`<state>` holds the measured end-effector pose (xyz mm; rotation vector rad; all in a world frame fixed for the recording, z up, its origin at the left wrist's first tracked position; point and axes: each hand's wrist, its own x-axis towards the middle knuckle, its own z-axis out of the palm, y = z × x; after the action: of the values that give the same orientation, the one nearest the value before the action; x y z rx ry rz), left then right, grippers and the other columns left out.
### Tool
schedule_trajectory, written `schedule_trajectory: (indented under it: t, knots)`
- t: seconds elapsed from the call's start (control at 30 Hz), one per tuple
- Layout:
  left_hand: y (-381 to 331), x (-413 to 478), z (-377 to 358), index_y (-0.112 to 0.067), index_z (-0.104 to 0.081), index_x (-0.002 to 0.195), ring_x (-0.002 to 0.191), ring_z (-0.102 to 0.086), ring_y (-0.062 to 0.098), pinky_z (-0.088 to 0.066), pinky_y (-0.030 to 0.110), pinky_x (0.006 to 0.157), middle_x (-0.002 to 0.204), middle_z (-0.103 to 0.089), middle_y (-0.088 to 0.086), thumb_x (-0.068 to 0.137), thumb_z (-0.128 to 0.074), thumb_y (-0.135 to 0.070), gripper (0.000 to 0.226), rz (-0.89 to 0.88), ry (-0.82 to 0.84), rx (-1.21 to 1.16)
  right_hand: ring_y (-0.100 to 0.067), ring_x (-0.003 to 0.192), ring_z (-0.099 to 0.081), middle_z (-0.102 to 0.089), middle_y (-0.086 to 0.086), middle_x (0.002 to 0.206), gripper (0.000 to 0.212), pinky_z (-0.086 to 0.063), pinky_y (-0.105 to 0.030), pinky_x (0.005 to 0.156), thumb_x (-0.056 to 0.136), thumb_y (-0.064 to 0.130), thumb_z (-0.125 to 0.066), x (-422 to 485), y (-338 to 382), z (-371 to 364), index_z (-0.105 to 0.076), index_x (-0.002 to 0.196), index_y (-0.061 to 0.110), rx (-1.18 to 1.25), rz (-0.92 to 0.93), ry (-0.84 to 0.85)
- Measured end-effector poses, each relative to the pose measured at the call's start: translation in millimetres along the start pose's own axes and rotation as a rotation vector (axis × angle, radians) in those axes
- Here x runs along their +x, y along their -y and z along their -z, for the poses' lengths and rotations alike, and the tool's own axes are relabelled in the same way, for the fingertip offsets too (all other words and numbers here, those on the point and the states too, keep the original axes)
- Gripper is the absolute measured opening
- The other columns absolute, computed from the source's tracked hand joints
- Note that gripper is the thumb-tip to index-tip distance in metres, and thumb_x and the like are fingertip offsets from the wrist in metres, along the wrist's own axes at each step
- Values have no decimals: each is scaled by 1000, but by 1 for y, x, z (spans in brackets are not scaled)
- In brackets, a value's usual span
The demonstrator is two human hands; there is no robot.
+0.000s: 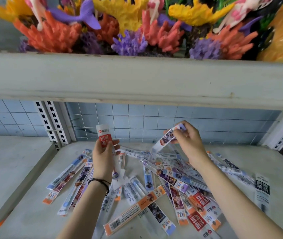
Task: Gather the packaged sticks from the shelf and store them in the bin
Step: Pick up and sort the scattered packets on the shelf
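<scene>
Upper shelf [137,78]: its pale front lip crosses the view above my arms; plastic coral ornaments [130,44] crowd the top of it, none of my concern.
Lower shelf [16,169]: grey deck, tiled wall behind; this is where I am working.
Packaged sticks [154,190]: long flat packets scattered and overlapping across the deck, from under my left wrist out to the right edge. Most are not yet gathered.
Bin: not in view; I cannot say where it stands.
Left hand [103,159]: fingers [109,144] clamped round a small bundle [105,140] held upright, red-and-white packet foremost. Judged purpose: it serves as the collecting stack, so I need fewer trips.
Right hand [187,138]: fingertips pinched on one end of a single packet [167,138], its other end drooping toward the pile. Probably bound for the bundle.
Risk: slick packets could slide out of the bundle as it thickens.
</scene>
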<state>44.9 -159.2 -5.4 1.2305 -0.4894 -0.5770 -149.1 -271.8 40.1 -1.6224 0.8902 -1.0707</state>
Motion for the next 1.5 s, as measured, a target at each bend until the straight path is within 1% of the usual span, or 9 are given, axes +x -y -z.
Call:
schedule_trajectory:
  t: [0.17,0.3,0.4,0.5,0.63,0.87,1.27,1.37,1.5]
  knots:
    - [-1,-14,-19,-6,-57,111,87,-70,24,-57,36,78,100,-73,9,98,-44,-6,18,248,438,49,-13,71,-69,-72,-6,83,8,-54,-25,64,92,15,-59,-4,2,-9,-58,95,7,19,-71,81]
    - [9,-26,-43,-12,-60,119,86,-68,21,-54,36,75,97,-73,5,99,-46,-15,24,394,496,-34,-12,67,-64,-73,-7,82,16,-50,-25,68,90,22,-63,-9,-4,-19,-60,94,6,-135,-63,149]
    - [16,-32,-46,-17,-52,131,105,-65,21,-50,41,95,116,-69,5,91,-59,-36,44,376,558,67,0,66,-62,-71,-1,80,12,-48,-14,66,86,21,-67,-12,-9,-20,-63,83,10,-197,-23,153]
    - [19,-38,-44,-7,-53,124,89,-69,18,-56,33,82,105,-70,10,89,-63,-15,37,312,624,77,1,70,-59,-66,5,79,8,-46,-13,67,84,22,-69,-16,-13,-16,-64,83,16,-166,-26,162]
    - [21,-44,-39,-2,-49,117,68,-70,21,-58,33,62,83,-72,7,94,-50,2,24,321,619,-112,-10,93,-60,-64,7,100,18,-48,-23,82,84,27,-68,-20,-22,3,-63,100,22,-289,-68,213]
    - [32,-44,-31,-10,-48,115,61,-66,27,-57,39,58,96,-72,9,95,-52,-6,21,192,567,1,-8,87,-61,-63,15,94,34,-50,-31,78,69,51,-76,-36,-40,35,-66,92,29,-833,-234,465]
    - [40,-35,-21,-1,-60,97,47,-55,16,-47,25,42,74,-62,11,80,-68,-10,21,311,339,-150,-14,88,-56,-58,3,95,48,-41,-22,66,71,31,-81,-26,-48,28,-63,111,11,-783,-343,513]
    - [43,-36,-21,0,-56,105,58,-65,19,-54,28,49,82,-67,13,88,-58,-3,17,321,334,-230,-22,79,-59,-60,-12,85,52,-45,-31,71,71,32,-82,-24,-49,21,-63,104,-3,-790,-382,516]
    - [34,-45,-26,-9,-67,85,55,-65,20,-57,34,52,73,-69,12,96,-48,-4,23,327,389,-287,-13,51,-29,-29,1,59,43,-21,-28,53,72,28,-80,-26,-51,15,-44,60,8,-771,-370,534]
